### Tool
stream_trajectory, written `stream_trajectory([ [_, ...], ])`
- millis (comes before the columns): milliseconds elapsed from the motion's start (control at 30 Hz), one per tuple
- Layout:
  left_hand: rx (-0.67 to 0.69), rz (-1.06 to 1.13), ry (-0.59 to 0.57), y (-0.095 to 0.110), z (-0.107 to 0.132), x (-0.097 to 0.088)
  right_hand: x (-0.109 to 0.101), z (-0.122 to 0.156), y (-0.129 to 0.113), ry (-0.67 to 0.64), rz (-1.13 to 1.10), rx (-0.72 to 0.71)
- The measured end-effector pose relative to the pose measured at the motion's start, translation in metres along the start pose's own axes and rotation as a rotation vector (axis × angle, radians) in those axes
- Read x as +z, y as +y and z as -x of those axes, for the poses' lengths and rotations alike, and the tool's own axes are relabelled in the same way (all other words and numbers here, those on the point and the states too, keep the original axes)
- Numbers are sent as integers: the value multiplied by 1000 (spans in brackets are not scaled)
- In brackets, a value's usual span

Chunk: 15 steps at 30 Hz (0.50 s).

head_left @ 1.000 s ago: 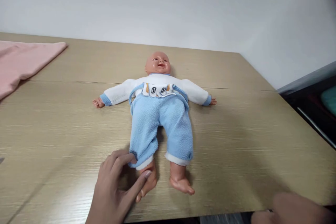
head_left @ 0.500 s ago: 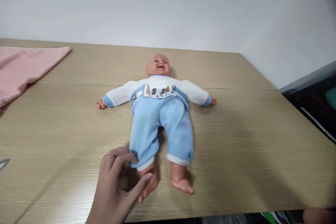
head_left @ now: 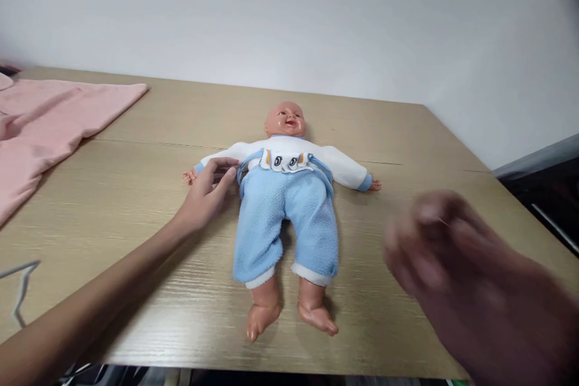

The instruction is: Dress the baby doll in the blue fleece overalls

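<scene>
A baby doll (head_left: 286, 211) lies on its back on the wooden table, arms spread, head toward the wall. It wears a white long-sleeved top (head_left: 348, 169) and fuzzy blue trousers (head_left: 262, 217) with straps; a bib piece (head_left: 284, 161) with embroidered eyes lies over its chest. My left hand (head_left: 208, 190) is at the doll's side by the sleeve and strap, fingers apart and slightly bent, holding nothing that I can see. My right hand (head_left: 446, 253) hovers to the right of the doll, smeared by motion, and its fingers cannot be read clearly.
A pink cloth (head_left: 67, 114) is spread at the table's left. A thin pale bent object (head_left: 22, 289) shows at the left edge. Behind the table (head_left: 362, 325) rises a white wall (head_left: 289, 18). A dark object (head_left: 543, 193) stands off the right edge.
My left hand has left the doll's trouser leg and moved up to the chest side. My right hand has come into view from the lower right. The view has shifted slightly left.
</scene>
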<state>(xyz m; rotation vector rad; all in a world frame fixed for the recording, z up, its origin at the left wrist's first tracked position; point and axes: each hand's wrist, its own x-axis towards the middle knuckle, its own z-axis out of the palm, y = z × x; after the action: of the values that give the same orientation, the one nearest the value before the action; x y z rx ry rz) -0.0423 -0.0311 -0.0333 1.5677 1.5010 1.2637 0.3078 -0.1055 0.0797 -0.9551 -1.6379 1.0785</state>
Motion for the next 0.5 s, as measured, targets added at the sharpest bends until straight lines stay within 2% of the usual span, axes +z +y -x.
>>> stream_trajectory([
  [67, 6, 45, -33, -10, -13, 8, 8, -34, 13, 15, -83, 10],
  [200, 37, -13, 57, -24, -24, 19, 25, -93, 40, -126, 187, -25],
  [333, 61, 18, 90, -29, -25, 22, 58, -145, 48, -252, 409, -178],
  [400, 57, 81, 89, -29, -24, 24, 83, -173, 49, -375, 561, -274],
  [500, 51, 176, 115, -29, -21, 26, 123, -215, 53, -654, 836, -380],
])
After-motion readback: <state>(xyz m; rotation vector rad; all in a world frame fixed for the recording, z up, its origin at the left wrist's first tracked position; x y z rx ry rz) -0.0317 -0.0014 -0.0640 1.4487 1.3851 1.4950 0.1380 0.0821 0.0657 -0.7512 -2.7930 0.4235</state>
